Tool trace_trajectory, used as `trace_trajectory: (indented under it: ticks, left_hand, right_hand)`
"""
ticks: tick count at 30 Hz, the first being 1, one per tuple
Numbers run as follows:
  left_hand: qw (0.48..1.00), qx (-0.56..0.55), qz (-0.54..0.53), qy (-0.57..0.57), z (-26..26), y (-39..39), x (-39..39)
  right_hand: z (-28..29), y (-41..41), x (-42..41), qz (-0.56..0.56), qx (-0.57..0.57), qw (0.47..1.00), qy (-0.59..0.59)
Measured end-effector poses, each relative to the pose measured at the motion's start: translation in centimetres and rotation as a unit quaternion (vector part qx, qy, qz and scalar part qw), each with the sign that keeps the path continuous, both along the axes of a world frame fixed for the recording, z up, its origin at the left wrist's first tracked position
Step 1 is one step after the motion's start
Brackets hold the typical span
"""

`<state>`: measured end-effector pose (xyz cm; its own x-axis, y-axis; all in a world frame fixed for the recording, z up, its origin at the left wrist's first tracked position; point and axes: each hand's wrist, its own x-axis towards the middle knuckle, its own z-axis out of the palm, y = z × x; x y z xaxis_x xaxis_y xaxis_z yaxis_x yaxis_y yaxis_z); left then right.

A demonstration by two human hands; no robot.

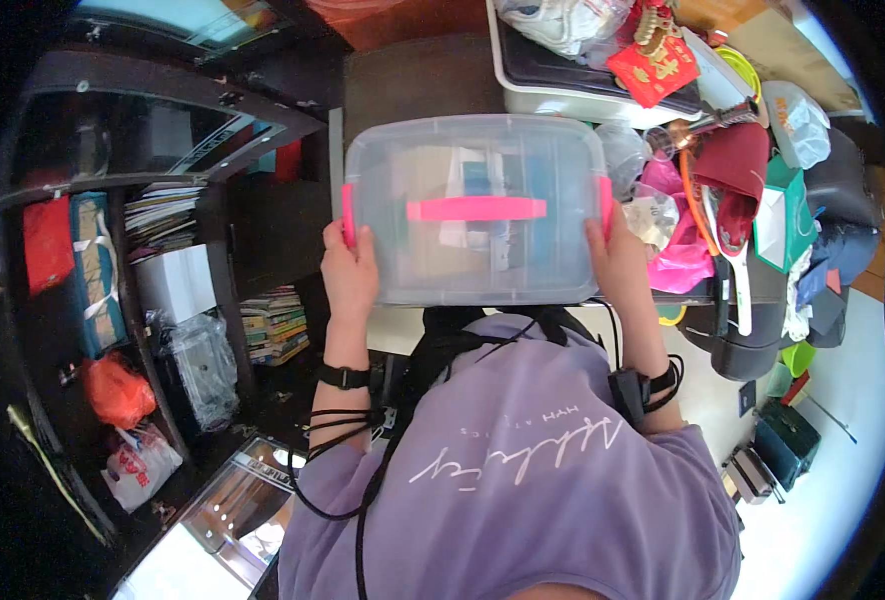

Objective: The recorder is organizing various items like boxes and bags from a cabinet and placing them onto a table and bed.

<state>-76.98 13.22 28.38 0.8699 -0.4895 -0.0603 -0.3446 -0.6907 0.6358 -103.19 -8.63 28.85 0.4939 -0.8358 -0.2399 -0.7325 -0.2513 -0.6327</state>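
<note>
A translucent plastic storage box [480, 259] lies right before me, its lid on. Across the lid runs a pink carrying handle [477, 208], and a pink side latch [349, 215] sits at each short end. My left hand [349, 270] grips the box's left end just below that latch, thumb over the lid's edge. At the opposite end, my right hand [619, 251] holds the side by the right latch [605, 206]. Blurred pale and blue contents show through the lid. Whether the box rests on the dark tabletop [420, 82] or is slightly raised, I cannot tell.
Right of the box lie a pink plastic bag [679, 262], a dark red cap [735, 161], and a racket [739, 277]. A black-lidded white bin [562, 97] stands behind. Dark shelving [221, 300] with books and bags rises at left. Black cables [337, 420] loop around my arms.
</note>
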Motion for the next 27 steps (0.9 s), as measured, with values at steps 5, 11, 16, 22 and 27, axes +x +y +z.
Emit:
trace_trajectory:
  ticks: [5,11,16,22,27]
  left_hand:
    - [0.986,0.156,-0.034,-0.039,1.0,-1.0,1.6]
    - [0.991,0.106,-0.073,-0.032,0.5,-1.2,3.2]
    - [0.995,0.068,-0.077,0.002,-0.2,-0.6,4.1]
    - [0.958,-0.115,0.039,0.258,-6.5,1.4,6.0]
    - [0.972,-0.1,-0.155,0.148,-4.4,1.8,4.4]
  right_hand:
    - [-0.2,0.1,0.2,-0.01,-0.063,0.994,-0.091]
    - [-2.7,-1.0,-0.1,-0.039,-0.131,0.984,-0.114]
    - [-3.2,-0.5,0.3,-0.073,-0.157,0.978,-0.116]
    - [-6.3,-2.0,-0.9,-0.15,0.042,0.973,-0.169]
    - [-6.5,-0.9,-0.6,-0.13,0.026,0.96,-0.245]
